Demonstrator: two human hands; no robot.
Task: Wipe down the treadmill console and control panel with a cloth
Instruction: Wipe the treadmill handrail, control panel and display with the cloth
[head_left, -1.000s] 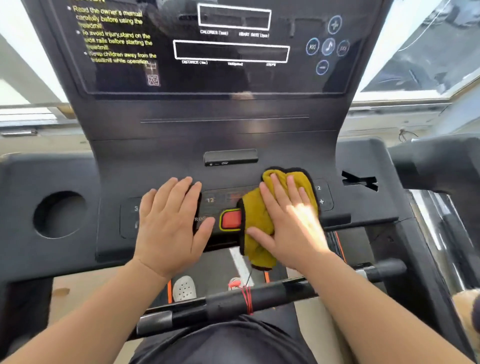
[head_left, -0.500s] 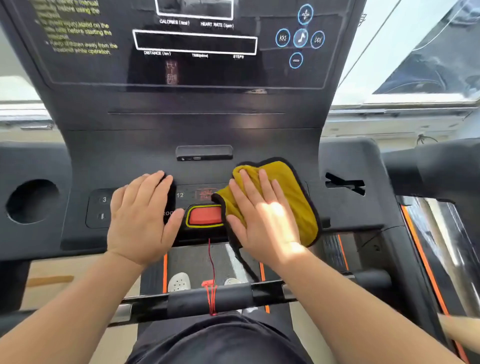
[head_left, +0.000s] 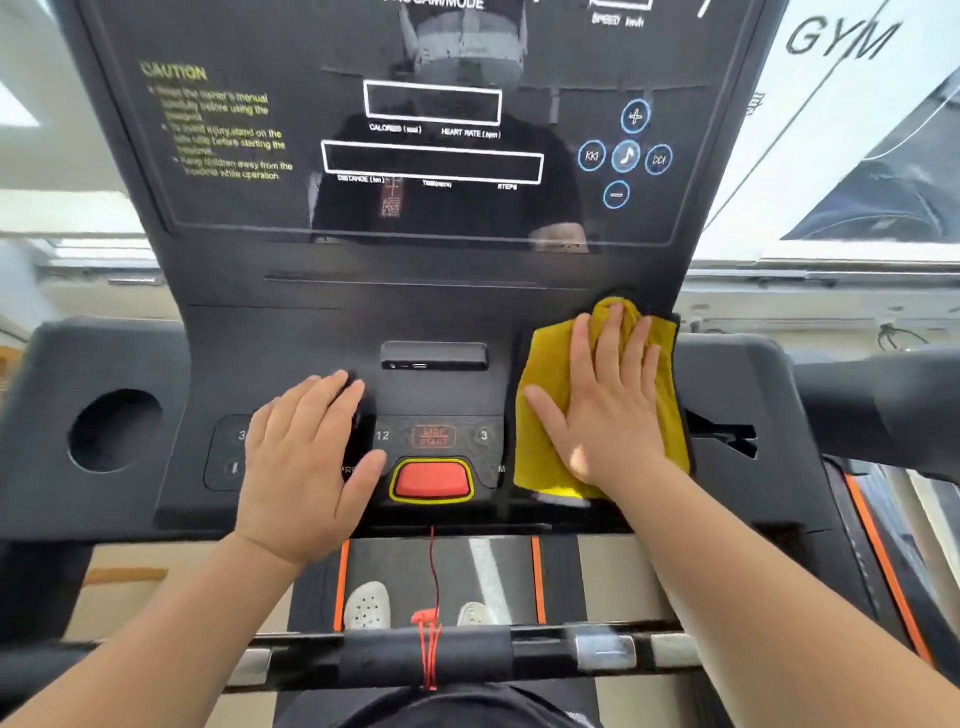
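Two hands lie flat on the treadmill's control panel (head_left: 431, 400), well apart, with the red stop button (head_left: 432, 480) between them. The right hand (head_left: 608, 400) has its fingers straight and slightly spread, pressing a yellow cloth (head_left: 543, 441) against the panel's right side. It grips nothing, only pushes down. The left hand (head_left: 306, 457) is bare and rests palm-down with relaxed fingers over the left keypad, probably as a brace.

The cloth is folded into a tall pad. Its long axis runs away from the person, from the panel's near lip to the foot of the upright console screen (head_left: 467, 218). What likely remains to wipe lies to the cloth's left — the middle keys and the stop button — and straight above it, the glossy screen with its blue media buttons (head_left: 626, 156). The right hand is the nearer one for either sweep. A leftward pass would meet the raised button first, so pressure there seems worth easing.

The panel is dark matte plastic, with a round cup holder (head_left: 114, 431) at far left. A red cord (head_left: 432, 571) hangs from the button to the handlebar (head_left: 431, 654). Below are the belt (head_left: 488, 571) and pale shoes (head_left: 366, 605). Bright windows flank the console, one of them lettered GYM (head_left: 836, 39).
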